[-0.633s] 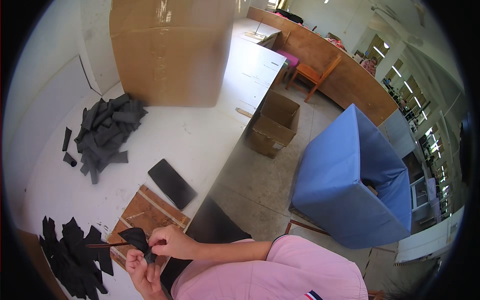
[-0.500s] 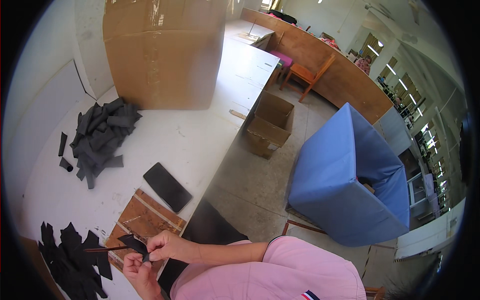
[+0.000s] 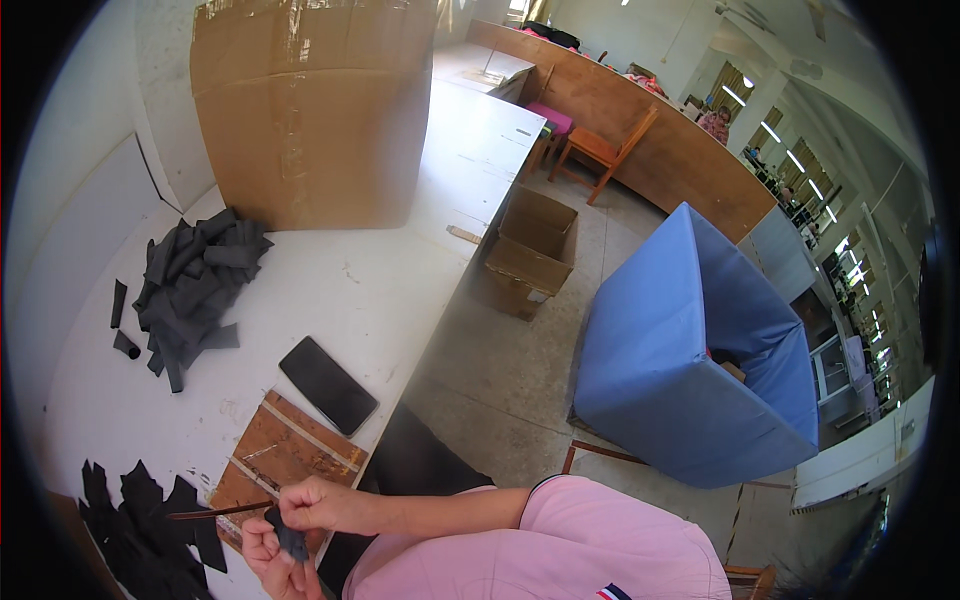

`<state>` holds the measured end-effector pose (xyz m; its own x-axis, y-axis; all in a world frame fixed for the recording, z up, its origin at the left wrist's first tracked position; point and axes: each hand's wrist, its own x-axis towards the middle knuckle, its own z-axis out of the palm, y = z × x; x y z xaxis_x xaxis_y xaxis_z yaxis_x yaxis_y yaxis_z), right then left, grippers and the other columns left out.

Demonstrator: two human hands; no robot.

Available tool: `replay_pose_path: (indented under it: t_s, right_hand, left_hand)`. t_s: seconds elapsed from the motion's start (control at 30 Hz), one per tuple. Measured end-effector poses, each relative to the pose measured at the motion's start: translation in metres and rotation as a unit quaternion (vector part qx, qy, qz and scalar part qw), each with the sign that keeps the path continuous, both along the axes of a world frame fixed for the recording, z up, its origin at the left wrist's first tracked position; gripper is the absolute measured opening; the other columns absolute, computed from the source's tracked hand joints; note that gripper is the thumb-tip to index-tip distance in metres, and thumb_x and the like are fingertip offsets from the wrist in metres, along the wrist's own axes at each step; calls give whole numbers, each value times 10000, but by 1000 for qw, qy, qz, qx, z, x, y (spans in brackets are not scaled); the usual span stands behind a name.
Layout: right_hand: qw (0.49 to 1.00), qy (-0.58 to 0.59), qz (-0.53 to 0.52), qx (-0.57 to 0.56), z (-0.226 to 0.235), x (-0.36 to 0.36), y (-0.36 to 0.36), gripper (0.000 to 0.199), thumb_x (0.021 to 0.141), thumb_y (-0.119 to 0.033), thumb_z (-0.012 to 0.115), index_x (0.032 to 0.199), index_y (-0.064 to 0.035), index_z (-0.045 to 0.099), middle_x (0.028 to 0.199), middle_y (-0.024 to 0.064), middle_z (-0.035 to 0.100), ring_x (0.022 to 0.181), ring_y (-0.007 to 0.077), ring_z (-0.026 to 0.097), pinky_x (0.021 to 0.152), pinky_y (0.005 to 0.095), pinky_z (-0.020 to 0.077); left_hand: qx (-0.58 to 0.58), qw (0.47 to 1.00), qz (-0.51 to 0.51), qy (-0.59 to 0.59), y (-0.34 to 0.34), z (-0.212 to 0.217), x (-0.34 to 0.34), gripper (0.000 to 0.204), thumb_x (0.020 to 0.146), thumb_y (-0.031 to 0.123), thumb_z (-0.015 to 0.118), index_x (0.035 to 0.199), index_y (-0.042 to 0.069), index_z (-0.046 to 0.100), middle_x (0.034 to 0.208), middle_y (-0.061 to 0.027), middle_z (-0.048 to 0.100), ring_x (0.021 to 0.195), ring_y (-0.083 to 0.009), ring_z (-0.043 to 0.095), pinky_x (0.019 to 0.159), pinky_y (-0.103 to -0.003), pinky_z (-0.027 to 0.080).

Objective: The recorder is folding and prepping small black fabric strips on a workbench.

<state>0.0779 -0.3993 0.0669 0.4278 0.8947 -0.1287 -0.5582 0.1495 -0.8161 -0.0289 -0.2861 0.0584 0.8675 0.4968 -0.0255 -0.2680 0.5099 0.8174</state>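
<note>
At the near edge of the table, my right hand [image 3: 318, 503] pinches a small piece of dark grey cloth [image 3: 289, 538] from above. Below it, my left hand [image 3: 277, 563] has its fingers closed around the same cloth. A thin dark rod [image 3: 215, 513] runs from the left toward the cloth; whether its end touches the cloth is hidden by my fingers. Under the rod lies a worn brown board [image 3: 290, 440] with pale strips across it. To the left is a spread of flat black cloth pieces [image 3: 140, 535]. Farther off sits a heap of rolled dark grey cloth pieces [image 3: 195, 285].
A black phone [image 3: 328, 385] lies beyond the board on the white table [image 3: 330, 275]. A large cardboard box [image 3: 310, 140] stands at the back. On the floor to the right are an open carton [image 3: 530, 255] and a blue cloth-sided bin [image 3: 640, 350]. An orange chair [image 3: 605, 150] is farther away.
The cloth between my hands has moved down and toward me, and its pointed flap no longer sticks out to the left. My right hand has lowered slightly. The whole view has shifted a little.
</note>
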Motion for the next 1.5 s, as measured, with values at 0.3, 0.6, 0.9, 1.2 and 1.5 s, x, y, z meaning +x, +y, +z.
replay_pose_path:
  t_s: [0.3, 0.6, 0.9, 1.2, 1.5]
  right_hand:
    - [923, -353, -112, 106, 28, 3, 13, 56, 774, -37, 534, 769, 5, 497, 845, 86, 499, 702, 189, 518, 625, 259, 411]
    - [947, -306, -63, -76, 47, -3, 11, 68, 786, -63, 534, 763, -5, 507, 674, 60, 505, 598, 117, 479, 536, 244, 382]
    - [943, -320, 64, 60, 113, 15, 50, 100, 805, -91, 519, 736, -22, 498, 648, 0, 440, 598, 76, 411, 541, 215, 346]
    - [989, -82, 124, -22, 69, 36, 88, 234, 857, -238, 486, 692, -73, 503, 586, -38, 440, 524, 37, 389, 484, 179, 305]
    - [989, -57, 133, -34, 54, 35, 85, 228, 854, -232, 490, 689, -75, 501, 608, -28, 443, 533, 44, 408, 495, 183, 333]
  left_hand:
    - [195, 952, 213, 99, -26, 27, -2, 171, 789, -1, 545, 959, -20, 539, 842, -66, 580, 700, -93, 539, 588, -163, 422]
    - [95, 965, 206, 133, -26, 52, 0, 183, 731, -107, 435, 857, -14, 531, 779, -83, 549, 502, -70, 481, 436, -172, 371]
    - [-265, 896, -181, -307, 20, 111, -5, 277, 775, 0, 430, 1047, -46, 414, 695, -112, 546, 318, -19, 335, 298, -177, 274]
    - [-453, 889, 16, -66, 61, 71, 13, 242, 828, 53, 418, 1054, 31, 503, 518, 14, 401, 336, -54, 289, 308, -184, 240]
    - [-578, 812, 31, -75, 58, 60, 16, 225, 828, 31, 422, 1041, 23, 495, 500, 14, 391, 347, -39, 295, 305, -178, 232]
